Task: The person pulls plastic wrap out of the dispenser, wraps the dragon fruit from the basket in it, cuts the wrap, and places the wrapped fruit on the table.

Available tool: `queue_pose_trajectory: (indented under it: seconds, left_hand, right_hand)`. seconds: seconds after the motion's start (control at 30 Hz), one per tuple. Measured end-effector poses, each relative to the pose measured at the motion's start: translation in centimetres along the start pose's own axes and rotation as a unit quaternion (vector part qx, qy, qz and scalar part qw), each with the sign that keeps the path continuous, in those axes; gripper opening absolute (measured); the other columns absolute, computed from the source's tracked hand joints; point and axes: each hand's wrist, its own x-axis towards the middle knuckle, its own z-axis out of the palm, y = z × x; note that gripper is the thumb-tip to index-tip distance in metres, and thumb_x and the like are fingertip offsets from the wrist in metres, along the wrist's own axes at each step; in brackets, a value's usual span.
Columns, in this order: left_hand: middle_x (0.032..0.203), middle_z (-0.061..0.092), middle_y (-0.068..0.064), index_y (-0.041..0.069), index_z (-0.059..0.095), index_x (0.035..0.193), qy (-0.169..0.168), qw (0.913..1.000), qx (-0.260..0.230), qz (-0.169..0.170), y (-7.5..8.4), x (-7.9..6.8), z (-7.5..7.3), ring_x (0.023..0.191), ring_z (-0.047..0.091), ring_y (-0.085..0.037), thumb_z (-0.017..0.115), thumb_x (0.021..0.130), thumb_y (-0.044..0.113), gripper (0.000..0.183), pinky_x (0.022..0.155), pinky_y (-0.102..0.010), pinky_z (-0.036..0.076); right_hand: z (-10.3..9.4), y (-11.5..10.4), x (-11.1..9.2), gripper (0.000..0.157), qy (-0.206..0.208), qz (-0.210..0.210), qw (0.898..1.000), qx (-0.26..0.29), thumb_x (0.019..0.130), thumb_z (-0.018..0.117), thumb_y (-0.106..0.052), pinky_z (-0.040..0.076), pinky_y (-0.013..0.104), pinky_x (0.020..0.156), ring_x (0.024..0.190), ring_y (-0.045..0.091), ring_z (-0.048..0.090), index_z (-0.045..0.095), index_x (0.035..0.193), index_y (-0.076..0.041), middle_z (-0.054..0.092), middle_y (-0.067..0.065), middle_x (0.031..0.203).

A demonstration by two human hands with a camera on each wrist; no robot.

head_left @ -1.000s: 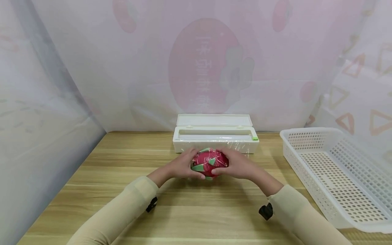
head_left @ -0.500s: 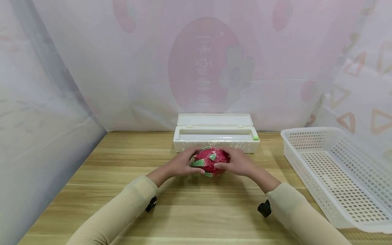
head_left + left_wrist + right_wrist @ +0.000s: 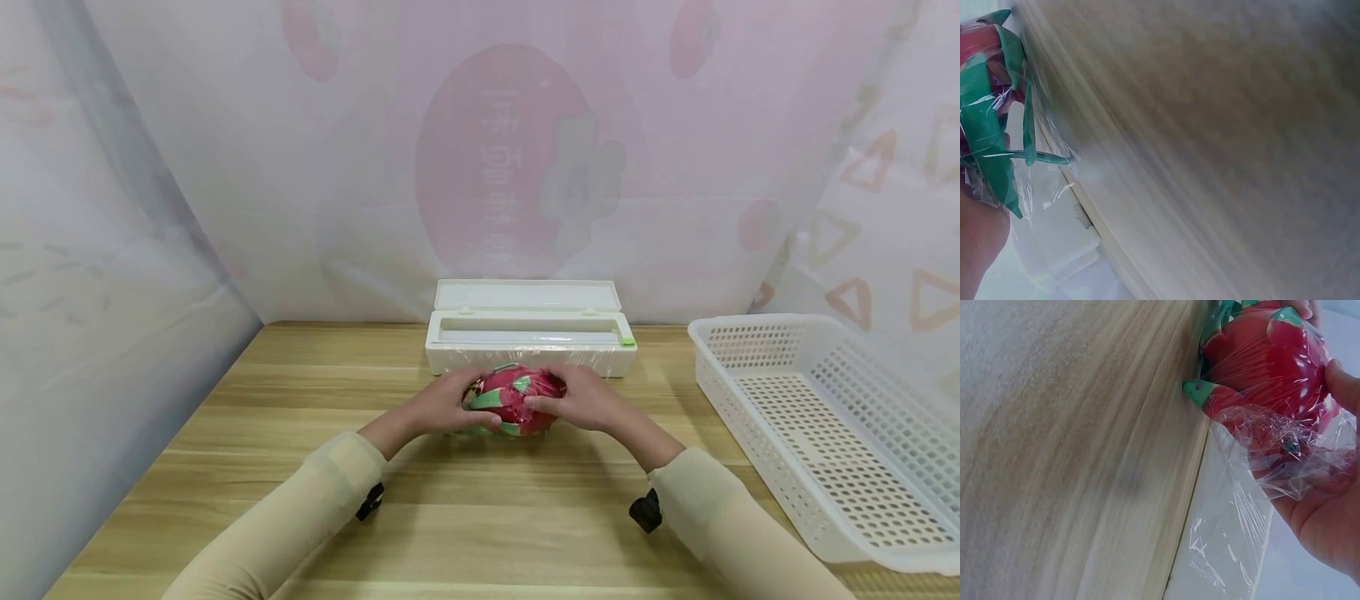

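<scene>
A red dragon fruit (image 3: 516, 402) with green scales lies on its side between both hands, covered in clear plastic wrap (image 3: 1272, 440). My left hand (image 3: 442, 403) grips its left end, thumb along the near side. Around the right end curls my right hand (image 3: 587, 400), its thumb on the front of the fruit. In the right wrist view the wrap is bunched and crinkled near the right palm. From there a sheet of film stretches toward the white cling film box (image 3: 532, 357), right behind the fruit. The far fingers of both hands are mostly hidden.
The box's lid (image 3: 527, 294) stands raised at the back, with a roll (image 3: 525, 337) inside and a green slider (image 3: 627, 341) at its right end. A white perforated basket (image 3: 813, 442) stands on the wooden table (image 3: 480, 525) at the right.
Both hands have shifted very slightly right with the dragon fruit, which has turned a little between them. The wrap lies closer over its front. Box and basket stay put.
</scene>
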Motion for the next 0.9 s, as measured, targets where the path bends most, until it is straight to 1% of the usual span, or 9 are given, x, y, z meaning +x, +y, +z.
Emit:
queue_pose_trajectory:
  seconds: [0.27,0.43,0.6,0.67,0.8,0.9]
  left_hand:
    - [0.121,0.058,0.003,0.015,0.05,0.138,-0.01,0.9998,-0.017,0.001,-0.08,0.0,0.06,0.107,0.056,-0.01,0.071,0.085,0.051,0.068,0.088,-0.031,0.049]
    - [0.121,0.058,0.002,0.015,0.05,0.137,-0.013,0.9996,-0.024,0.005,-0.18,-0.06,0.09,0.107,0.055,-0.011,0.07,0.087,0.048,0.063,0.089,-0.032,0.048]
    - [0.125,0.056,0.001,0.016,0.045,0.141,-0.024,0.9985,-0.047,0.011,-0.43,-0.15,0.21,0.109,0.054,-0.013,0.066,0.089,0.048,0.065,0.093,-0.036,0.047]
    - [0.126,0.055,0.002,0.017,0.042,0.143,-0.03,0.998,-0.055,0.009,-0.55,-0.18,0.24,0.11,0.054,-0.012,0.064,0.09,0.05,0.066,0.094,-0.036,0.046]
    - [0.126,0.054,0.004,0.018,0.04,0.145,-0.037,0.9981,-0.049,0.005,-0.74,-0.2,0.31,0.111,0.054,-0.009,0.062,0.09,0.053,0.069,0.095,-0.034,0.045]
    - [0.128,0.054,0.004,0.019,0.037,0.147,-0.037,0.9983,-0.046,0.006,-0.73,-0.17,0.31,0.113,0.053,-0.009,0.061,0.09,0.055,0.072,0.096,-0.035,0.045]
  right_hand:
    - [-0.01,0.16,0.05,0.06,-0.007,0.022,1.0,0.006,0.089,0.067,-0.047,0.053,0.039,0.084,0.097,0.02,0.06,0.059,0.127,-0.001,0.065,0.008,0.109]
    - [-0.05,-0.07,0.07,0.06,-0.011,0.036,0.999,0.01,0.088,0.066,-0.048,0.053,0.039,0.082,0.096,0.02,0.059,0.06,0.126,-0.002,0.065,0.007,0.107]
    - [0.06,-0.18,0.18,0.06,-0.013,0.044,0.999,0.01,0.088,0.065,-0.049,0.053,0.039,0.083,0.096,0.02,0.059,0.061,0.126,-0.003,0.065,0.006,0.108]
    - [0.05,-0.25,0.21,0.061,-0.013,0.048,0.999,0.007,0.088,0.065,-0.05,0.053,0.04,0.084,0.097,0.02,0.059,0.06,0.127,-0.002,0.064,0.007,0.109]
    - [0.05,-0.33,0.26,0.064,-0.014,0.051,0.999,0.003,0.088,0.066,-0.051,0.053,0.04,0.084,0.098,0.022,0.059,0.06,0.128,-0.001,0.064,0.009,0.112]
    - [0.04,-0.28,0.29,0.064,-0.011,0.054,0.998,0.012,0.087,0.067,-0.051,0.053,0.041,0.085,0.099,0.022,0.059,0.059,0.128,-0.002,0.064,0.009,0.112]
